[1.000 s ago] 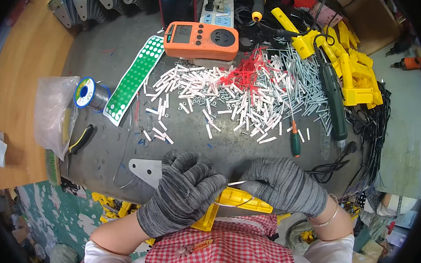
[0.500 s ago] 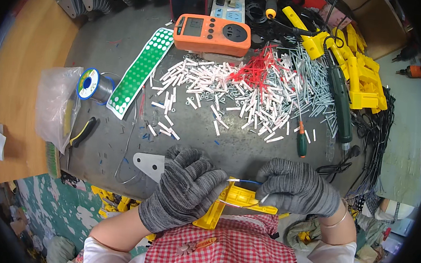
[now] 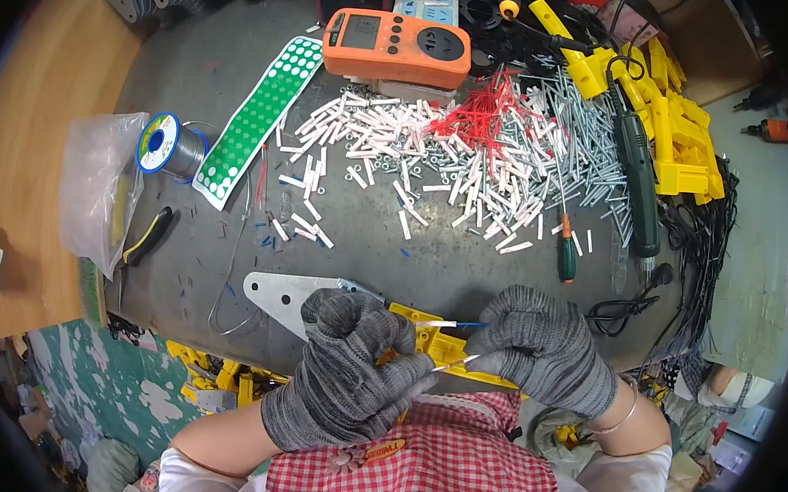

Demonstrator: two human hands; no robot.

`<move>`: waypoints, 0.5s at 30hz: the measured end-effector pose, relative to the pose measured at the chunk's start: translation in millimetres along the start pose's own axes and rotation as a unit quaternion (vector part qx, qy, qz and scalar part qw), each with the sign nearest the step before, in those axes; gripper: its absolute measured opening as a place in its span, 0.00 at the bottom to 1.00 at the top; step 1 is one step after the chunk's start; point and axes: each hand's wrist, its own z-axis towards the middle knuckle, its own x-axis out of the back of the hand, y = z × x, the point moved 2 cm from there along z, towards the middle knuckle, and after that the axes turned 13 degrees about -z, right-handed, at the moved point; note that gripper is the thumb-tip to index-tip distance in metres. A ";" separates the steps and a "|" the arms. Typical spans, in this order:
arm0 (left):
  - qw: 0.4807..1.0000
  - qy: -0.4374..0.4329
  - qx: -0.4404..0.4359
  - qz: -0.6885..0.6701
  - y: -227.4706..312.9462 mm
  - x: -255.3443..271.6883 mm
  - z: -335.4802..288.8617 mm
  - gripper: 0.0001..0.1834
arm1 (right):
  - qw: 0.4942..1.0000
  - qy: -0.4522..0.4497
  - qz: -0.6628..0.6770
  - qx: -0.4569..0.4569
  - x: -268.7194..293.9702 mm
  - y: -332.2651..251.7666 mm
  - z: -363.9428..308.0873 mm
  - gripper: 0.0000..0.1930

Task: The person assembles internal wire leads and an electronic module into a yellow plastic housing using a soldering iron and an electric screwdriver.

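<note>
A yellow plastic handle part [image 3: 442,348], joined to a grey metal plate [image 3: 279,298] with holes, lies at the bench's near edge, partly behind my gloved hands. My left hand [image 3: 349,371] is closed, its thumb and fingertip pinching the end of a thin wire [image 3: 456,364] over the yellow part. My right hand [image 3: 546,353] is closed too, gripping the other end of that wire. A blue wire [image 3: 473,324] with a white sleeve [image 3: 439,324] also runs from the right fingers toward the left hand. The exact wire ends are partly hidden.
White sleeves [image 3: 403,123], red pieces [image 3: 480,119] and screws [image 3: 593,141] lie heaped beyond my hands. An orange meter [image 3: 397,47], solder spool [image 3: 171,146], pliers [image 3: 150,236], screwdriver [image 3: 566,249], green power tool [image 3: 636,185] and yellow parts [image 3: 680,147] surround them.
My left fingertips have left the white sleeve on the upper wire and now pinch the lower wire. The metal plate shows more beside my left hand. The whole view has shifted slightly.
</note>
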 end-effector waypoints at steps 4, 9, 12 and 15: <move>0.998 0.002 -0.023 0.062 1.4 -2.9 3.8 0.13 | 1.000 0.008 0.007 0.010 -3.1 1.1 -2.5 0.08; 0.997 0.010 -0.017 0.078 5.6 -3.0 6.1 0.11 | 0.997 0.000 -0.068 0.033 -4.4 -6.1 -6.3 0.10; 0.997 -0.010 -0.017 0.079 8.2 1.3 7.3 0.10 | 0.991 0.030 -0.122 0.038 -9.0 -0.2 -11.9 0.12; 0.992 0.018 -0.054 0.109 4.0 -5.4 3.4 0.09 | 0.995 0.014 -0.090 0.032 -11.3 -1.7 -11.8 0.10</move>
